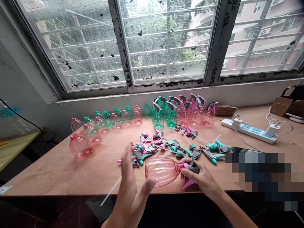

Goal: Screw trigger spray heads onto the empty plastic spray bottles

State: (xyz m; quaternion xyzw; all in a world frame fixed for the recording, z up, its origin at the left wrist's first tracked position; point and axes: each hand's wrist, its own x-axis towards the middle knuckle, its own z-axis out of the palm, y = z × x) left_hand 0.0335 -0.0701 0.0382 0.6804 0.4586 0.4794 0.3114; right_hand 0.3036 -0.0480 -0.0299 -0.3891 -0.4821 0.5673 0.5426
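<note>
A clear pink spray bottle [161, 171] with a pink and grey trigger head lies sideways in the air over the table's front edge. My right hand [201, 177] grips it by the neck and trigger head, its base pointing left. My left hand [134, 186] is open beside the base, thumb and fingers spread; the thumb tip overlaps the bottle's edge, and I cannot tell whether it touches. Just beyond the hands lies a pile of loose trigger sprayers, pink-grey ones [158, 134] and teal-grey ones [193, 151], with white dip tubes.
Headless pink bottles [79, 145] and green bottles [147, 110] stand at the left and back. Bottles fitted with sprayers [171, 115] stand at the back middle. A white power strip [249, 129], a brown box [287, 103] and a pixelated patch are at the right.
</note>
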